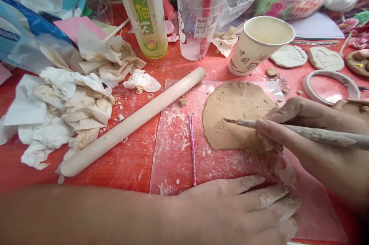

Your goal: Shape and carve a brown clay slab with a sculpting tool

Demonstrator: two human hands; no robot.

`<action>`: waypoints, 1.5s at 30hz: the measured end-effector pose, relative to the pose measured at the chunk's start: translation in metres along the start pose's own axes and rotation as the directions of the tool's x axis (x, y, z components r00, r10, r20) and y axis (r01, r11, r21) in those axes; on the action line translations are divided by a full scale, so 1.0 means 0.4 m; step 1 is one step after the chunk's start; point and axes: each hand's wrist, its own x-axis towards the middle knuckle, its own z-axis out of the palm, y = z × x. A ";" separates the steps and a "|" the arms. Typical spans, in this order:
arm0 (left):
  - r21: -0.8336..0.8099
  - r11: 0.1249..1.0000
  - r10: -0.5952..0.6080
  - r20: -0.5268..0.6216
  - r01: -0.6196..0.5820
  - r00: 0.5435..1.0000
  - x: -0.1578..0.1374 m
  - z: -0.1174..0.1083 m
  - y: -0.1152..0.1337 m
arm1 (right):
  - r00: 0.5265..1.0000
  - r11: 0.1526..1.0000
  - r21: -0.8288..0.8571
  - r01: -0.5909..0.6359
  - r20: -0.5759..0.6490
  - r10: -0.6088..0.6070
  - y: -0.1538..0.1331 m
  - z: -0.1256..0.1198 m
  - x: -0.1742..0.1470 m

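Observation:
A flat slab of brown clay [236, 102] lies on a clear plastic sheet [170, 160] dusted with clay crumbs. My right hand [314, 137] is closed round a clay-smeared thin tool with a pointed dark tip, like a fine paintbrush [311, 133]. Its tip touches the slab's surface beside a few small incised lines. My left hand [248, 210] lies flat across the near part of the sheet, fingers stretched out to the right and smeared with clay, holding nothing. A thin purple stick [192, 149] rests on the sheet left of the slab.
A wooden rolling pin [135, 122] lies diagonally left of the slab. Crumpled tissues [66, 110] are heaped at the left. Behind stand a tall bottle [147, 14], a clear plastic cup [198, 18] and a paper cup [256, 45]. A tape roll [309, 87] and clay discs [325, 59] sit right.

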 end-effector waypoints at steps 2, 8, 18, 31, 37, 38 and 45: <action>0.006 1.000 0.005 -0.020 -0.005 1.000 -0.001 0.001 0.000 | 0.998 0.998 -0.043 0.045 0.052 -0.043 -0.004 0.002 -0.002; -0.011 1.000 -0.003 0.015 0.003 1.000 -0.002 0.004 0.002 | 1.000 1.000 0.010 -0.014 0.003 0.014 0.006 -0.004 0.007; -0.011 1.000 0.005 0.029 -0.005 1.000 0.000 -0.002 -0.002 | 1.000 0.998 -0.055 0.011 0.004 -0.010 0.008 -0.007 0.011; -0.030 1.000 -0.005 -0.005 0.004 1.000 -0.001 0.008 0.002 | 1.000 1.000 -0.016 0.007 -0.004 -0.007 0.016 -0.023 0.020; 0.000 1.000 0.003 -0.023 -0.003 1.000 0.001 0.008 -0.002 | 0.986 1.000 -0.021 0.019 0.164 -0.016 0.009 -0.016 0.014; 0.000 1.000 0.005 -0.021 -0.005 1.000 0.001 0.008 -0.002 | 0.990 0.999 -0.032 0.021 0.139 -0.017 0.010 -0.019 0.017; -0.006 1.000 -0.003 -0.016 0.003 1.000 0.000 0.010 -0.003 | 0.992 1.000 -0.006 0.017 0.122 -0.016 0.014 -0.027 0.021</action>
